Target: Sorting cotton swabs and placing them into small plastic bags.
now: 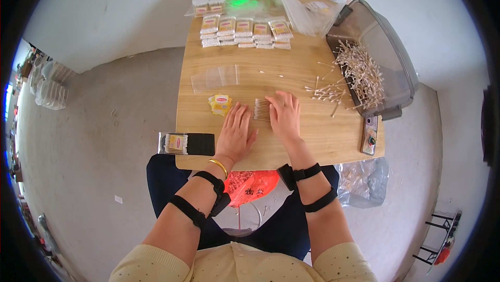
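A neat row of cotton swabs (262, 109) lies side by side on the wooden table between my hands. My right hand (286, 120) rests at the row's right end, touching it, its fingers slightly bent and apart; part of the row may be hidden under it. Palm down, my left hand (237, 133) lies flat with stretched fingers, to the left of the row and empty. Just beyond its fingertips is a small pile of yellow printed cards (221, 104). Clear plastic sleeves (215, 77) lie farther back, and a single loose swab (271, 74) lies right of them.
A grey bin (401, 68) lies tipped at the right, swabs (359, 73) spilling out. Stacked swab packs (244, 28) line the back. A phone (370, 136) sits at the right edge, a packed pouch on a black holder (200, 144) at the left. Below hangs a red bag (252, 185).
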### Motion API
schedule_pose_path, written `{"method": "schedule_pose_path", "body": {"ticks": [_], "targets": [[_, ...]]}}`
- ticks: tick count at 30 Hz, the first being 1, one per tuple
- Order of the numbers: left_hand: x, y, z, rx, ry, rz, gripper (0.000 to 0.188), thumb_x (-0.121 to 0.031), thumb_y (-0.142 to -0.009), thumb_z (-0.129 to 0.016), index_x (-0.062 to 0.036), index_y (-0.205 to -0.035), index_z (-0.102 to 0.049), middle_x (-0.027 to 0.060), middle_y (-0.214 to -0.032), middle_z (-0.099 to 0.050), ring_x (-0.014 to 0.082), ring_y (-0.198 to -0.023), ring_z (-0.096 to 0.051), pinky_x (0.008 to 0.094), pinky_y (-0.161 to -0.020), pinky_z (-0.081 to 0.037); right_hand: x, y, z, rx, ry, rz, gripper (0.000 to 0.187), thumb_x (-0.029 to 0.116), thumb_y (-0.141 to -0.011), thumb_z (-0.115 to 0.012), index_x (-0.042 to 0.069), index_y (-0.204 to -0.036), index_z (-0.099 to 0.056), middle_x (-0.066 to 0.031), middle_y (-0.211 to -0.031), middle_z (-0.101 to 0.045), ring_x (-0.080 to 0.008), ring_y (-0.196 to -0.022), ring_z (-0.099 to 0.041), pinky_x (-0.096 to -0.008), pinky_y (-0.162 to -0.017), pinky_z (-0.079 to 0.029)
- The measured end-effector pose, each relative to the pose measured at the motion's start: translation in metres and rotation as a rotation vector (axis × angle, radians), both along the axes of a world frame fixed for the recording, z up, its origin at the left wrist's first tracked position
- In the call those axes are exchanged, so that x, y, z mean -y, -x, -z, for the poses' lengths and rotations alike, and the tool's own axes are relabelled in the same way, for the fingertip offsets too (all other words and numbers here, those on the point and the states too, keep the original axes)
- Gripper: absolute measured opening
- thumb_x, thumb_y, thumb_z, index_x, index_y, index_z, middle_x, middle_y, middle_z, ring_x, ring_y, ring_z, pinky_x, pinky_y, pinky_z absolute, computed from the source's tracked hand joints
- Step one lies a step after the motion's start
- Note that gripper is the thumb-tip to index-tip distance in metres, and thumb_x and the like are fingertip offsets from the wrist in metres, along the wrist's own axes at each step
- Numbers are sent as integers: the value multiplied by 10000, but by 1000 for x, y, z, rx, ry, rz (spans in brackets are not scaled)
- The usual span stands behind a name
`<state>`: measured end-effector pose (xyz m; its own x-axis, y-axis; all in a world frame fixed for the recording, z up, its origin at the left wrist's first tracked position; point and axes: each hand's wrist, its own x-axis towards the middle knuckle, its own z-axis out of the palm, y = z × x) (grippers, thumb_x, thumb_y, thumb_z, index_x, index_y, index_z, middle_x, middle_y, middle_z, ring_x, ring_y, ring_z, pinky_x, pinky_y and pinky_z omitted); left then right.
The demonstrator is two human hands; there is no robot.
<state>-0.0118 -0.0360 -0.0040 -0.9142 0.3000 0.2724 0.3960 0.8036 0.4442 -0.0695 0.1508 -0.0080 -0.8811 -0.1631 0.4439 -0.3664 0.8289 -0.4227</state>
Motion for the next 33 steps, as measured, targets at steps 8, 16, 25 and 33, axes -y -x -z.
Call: {"method": "schedule_pose_path", "body": {"ticks": [8,16,25,33], "targets": [[-5,0,-2,26,38,-10,703,-326,-977,-593,48,-1527,-365,225,-1576,-378,405,-1516,-300,495,-1274,-234,-4,-27,2,140,119,-52,382,129,-956,-631,107,-1337,-632,-148,-1399,-530,-392,-1315,-477,-542,-1112,-386],[-2,4,2,-13,178,-9,790,-495,-1031,-482,65,-1565,-321,234,-1624,-335,369,-1542,-275,491,-1288,-198,1,-40,5,160,-229,-37,674,427,-1032,-552,150,-1614,-354,-174,-1667,-294,-385,-1545,-264,-548,-1262,-206],[-3,3,0,7,168,-7,795,-493,-1039,-472,67,-1576,-300,228,-1635,-325,364,-1551,-263,484,-1291,-190,5,-42,8,200,-328,2,719,488,-1030,-540,179,-1639,-314,-165,-1702,-239,-374,-1568,-225,-558,-1266,-175],[-3,4,1,21,179,-2,783,-490,-1049,-451,59,-1584,-292,224,-1646,-310,354,-1562,-243,488,-1294,-177,8,-38,8,211,-349,35,733,539,-1029,-511,198,-1644,-306,-149,-1712,-223,-366,-1579,-196,-571,-1272,-149]]}}
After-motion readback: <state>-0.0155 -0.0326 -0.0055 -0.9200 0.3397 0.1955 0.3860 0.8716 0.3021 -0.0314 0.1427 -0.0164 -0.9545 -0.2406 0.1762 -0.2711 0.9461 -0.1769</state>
